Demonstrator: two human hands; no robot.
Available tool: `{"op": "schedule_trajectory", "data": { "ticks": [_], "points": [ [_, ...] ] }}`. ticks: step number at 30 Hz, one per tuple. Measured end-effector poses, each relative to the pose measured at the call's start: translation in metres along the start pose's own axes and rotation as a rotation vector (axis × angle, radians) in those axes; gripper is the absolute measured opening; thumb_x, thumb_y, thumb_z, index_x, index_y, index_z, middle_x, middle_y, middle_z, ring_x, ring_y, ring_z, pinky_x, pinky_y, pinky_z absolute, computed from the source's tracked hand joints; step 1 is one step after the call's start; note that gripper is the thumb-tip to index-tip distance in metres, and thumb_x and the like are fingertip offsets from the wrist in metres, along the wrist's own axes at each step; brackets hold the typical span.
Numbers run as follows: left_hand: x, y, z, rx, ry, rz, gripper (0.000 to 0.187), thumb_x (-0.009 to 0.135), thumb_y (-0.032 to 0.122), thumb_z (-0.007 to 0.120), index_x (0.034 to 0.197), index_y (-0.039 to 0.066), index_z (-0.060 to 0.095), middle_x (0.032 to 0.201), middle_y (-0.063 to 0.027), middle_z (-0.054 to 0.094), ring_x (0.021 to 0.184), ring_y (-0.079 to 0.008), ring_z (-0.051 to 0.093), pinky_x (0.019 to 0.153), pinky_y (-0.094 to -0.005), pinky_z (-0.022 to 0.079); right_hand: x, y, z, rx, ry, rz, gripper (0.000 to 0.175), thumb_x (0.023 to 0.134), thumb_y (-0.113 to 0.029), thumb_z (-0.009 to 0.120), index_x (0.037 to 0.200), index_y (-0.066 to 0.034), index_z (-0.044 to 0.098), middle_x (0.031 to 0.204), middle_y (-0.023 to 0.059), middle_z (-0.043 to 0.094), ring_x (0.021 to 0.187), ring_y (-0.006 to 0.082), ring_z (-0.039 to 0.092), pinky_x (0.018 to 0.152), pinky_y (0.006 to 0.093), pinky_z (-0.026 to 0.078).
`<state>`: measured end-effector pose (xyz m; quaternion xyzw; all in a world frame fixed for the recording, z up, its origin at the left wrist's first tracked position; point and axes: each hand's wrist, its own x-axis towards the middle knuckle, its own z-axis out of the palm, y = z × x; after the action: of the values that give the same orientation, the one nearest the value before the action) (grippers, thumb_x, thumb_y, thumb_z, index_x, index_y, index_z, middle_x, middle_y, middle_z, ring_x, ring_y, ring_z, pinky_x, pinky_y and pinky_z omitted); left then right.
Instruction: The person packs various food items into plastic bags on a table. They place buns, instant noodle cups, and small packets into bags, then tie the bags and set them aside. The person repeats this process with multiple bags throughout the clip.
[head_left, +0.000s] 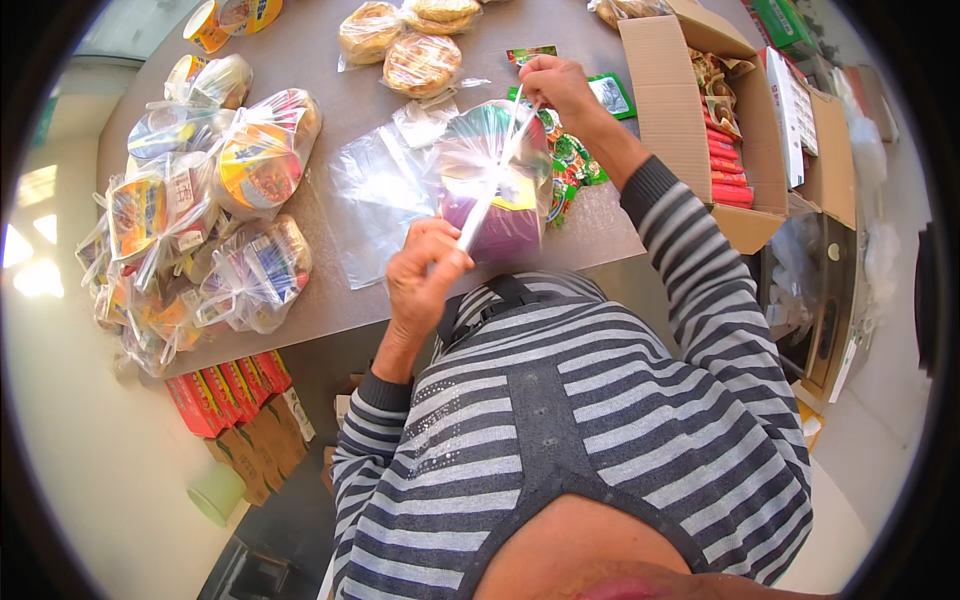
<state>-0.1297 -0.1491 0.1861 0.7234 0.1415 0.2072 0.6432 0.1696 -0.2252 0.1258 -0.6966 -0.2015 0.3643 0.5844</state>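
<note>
A clear plastic bag (487, 161) stands at the near edge of the table, wrapped around a purple container (491, 232) and other packaged food that the film partly hides. Its two twisted ends cross over the top of the bundle. My left hand (427, 266) grips the near end, pulled taut toward my body. The far end is pinched in the fingers of my right hand (559, 86). Flat clear plastic bags (375, 202) lie just left of the bundle. Green printed packets (574, 157) lie to its right, partly behind my right wrist.
Several knotted bags of instant noodle tubs (259, 169) are piled at the table's left. Wrapped round flatbreads (422, 64) lie at the back. An open cardboard box (660, 97) holding red packets (727, 169) stands on the right. Red boxes (229, 390) sit below the table's left edge.
</note>
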Motion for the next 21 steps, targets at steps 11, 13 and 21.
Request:
{"op": "schedule_trajectory", "data": {
  "ticks": [11,13,21],
  "points": [
    [0.08,0.004,0.009,-0.451,-0.377,-0.328,0.061,0.079,-0.011,0.059,0.136,0.003,0.041,0.125,-0.0101,0.055,0.106,-0.0182,0.058,0.08,-0.0306,0.055,-0.114,-0.086,0.038,0.504,-0.611,0.26,0.064,0.079,0.004,0.055,0.137,-0.0002,0.029,0.111,0.0167,0.06,0.062,0.0139,0.063,0.051,0.0228,0.054],
    [0.077,-0.001,0.016,-0.276,-0.224,-0.099,0.057,0.075,-0.001,0.068,0.129,0.004,0.05,0.09,-0.001,0.062,0.077,-0.0084,0.059,0.068,-0.0235,0.05,-0.112,-0.078,0.042,0.517,-0.547,0.249,0.063,0.079,0.003,0.06,0.136,-0.0007,0.032,0.102,0.0134,0.063,0.065,0.0151,0.063,0.056,0.0234,0.054],
    [0.039,-0.014,-0.024,-0.463,0.115,-0.233,0.031,0.079,0.002,0.066,0.107,0.002,0.052,0.073,-0.0004,0.059,0.067,-0.0053,0.054,0.065,-0.0209,0.044,-0.064,0.046,-0.044,0.615,-0.052,0.241,0.008,0.086,-0.01,0.056,0.092,-0.0059,0.053,0.067,0.0003,0.051,0.055,0.0095,0.049,0.049,0.0257,0.042]
  ]
}}
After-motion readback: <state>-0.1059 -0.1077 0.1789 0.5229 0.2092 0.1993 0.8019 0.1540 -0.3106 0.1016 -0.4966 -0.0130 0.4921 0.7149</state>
